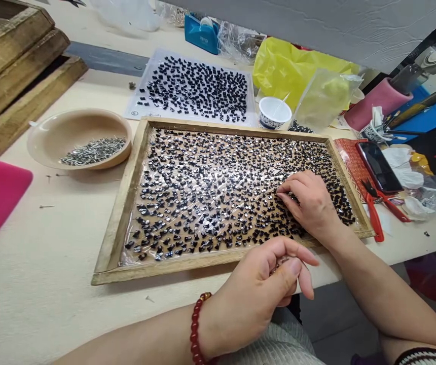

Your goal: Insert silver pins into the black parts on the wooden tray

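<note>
Hundreds of small black pieces (218, 192) lie spread over the clear film in the wooden tray (121, 210) before me, and I judge I am midway through working across them one at a time. My right hand (311, 205) rests palm down on the near right part of the tray, fingers bent and their tips touching the pieces there; whether a piece is pinched between them I cannot tell, since the fingers cover it. My left hand (258, 296) hangs just off the tray's near rail, loosely curled, thumb pressed toward the forefinger on something small that glints, perhaps metal pins, though it is too small to name. A tan bowl (79, 137) of thin metal pins (94, 150) sits left of the tray, well apart from both hands. The next move, as I see it, calls for a fine pinch on a single piece without disturbing those touching it. Beyond the tray a second sheet of black pieces (195, 88) lies flat; red-handled pliers (377, 215) and a phone (379, 166) lie to the right. My right forearm leaves the picture at its edge.
</note>
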{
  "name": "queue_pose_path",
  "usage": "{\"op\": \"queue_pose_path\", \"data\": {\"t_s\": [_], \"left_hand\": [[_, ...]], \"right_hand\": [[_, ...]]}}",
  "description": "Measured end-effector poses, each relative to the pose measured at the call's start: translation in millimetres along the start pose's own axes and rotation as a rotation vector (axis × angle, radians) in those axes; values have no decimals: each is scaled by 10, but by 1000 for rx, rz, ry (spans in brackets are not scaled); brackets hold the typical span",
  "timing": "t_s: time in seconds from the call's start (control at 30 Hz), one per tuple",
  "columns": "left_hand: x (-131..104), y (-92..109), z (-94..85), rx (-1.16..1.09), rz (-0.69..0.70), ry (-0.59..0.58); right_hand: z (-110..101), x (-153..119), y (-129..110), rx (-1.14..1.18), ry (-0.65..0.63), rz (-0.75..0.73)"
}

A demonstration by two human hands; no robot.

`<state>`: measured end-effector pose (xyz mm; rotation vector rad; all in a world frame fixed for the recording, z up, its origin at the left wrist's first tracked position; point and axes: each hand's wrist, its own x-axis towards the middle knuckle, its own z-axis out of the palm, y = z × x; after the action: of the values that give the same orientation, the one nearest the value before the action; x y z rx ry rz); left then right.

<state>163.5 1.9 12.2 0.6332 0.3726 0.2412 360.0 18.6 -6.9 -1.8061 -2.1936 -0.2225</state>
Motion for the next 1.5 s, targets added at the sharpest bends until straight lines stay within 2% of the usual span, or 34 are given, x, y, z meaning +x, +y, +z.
{"op": "queue_pose_path", "data": {"t_s": [0.13,0.27,0.4,0.53,0.8,0.93,0.97,1.2,1.33,1.5], "left_hand": [[3,7,-4,-47,-1,9],[-10,28,-10,-60,-21,54],[-28,50,-28,-47,12,109],[-27,56,-30,-56,71,91],[-8,23,-17,11,19,42],[14,-25,-10,-44,6,45],[20,-33,-8,-31,8,36],[32,-46,-11,-17,9,-33],[23,-48,-30,-52,-64,-62],[15,-48,-36,-30,-124,-152]], "right_hand": [[-74,-19,-3,94,27,32],[-306,-146,-154,372,96,48],[-518,-393,-364,798,10,-4],[-547,-547,-450,904,3,-33],[-544,-570,-426,838,48,22],[-467,-400,-272,565,223,136],[-429,-335,-217,456,227,143],[-156,6,69,121,65,100],[-62,54,108,51,-25,110],[-4,62,120,13,-29,113]]}}
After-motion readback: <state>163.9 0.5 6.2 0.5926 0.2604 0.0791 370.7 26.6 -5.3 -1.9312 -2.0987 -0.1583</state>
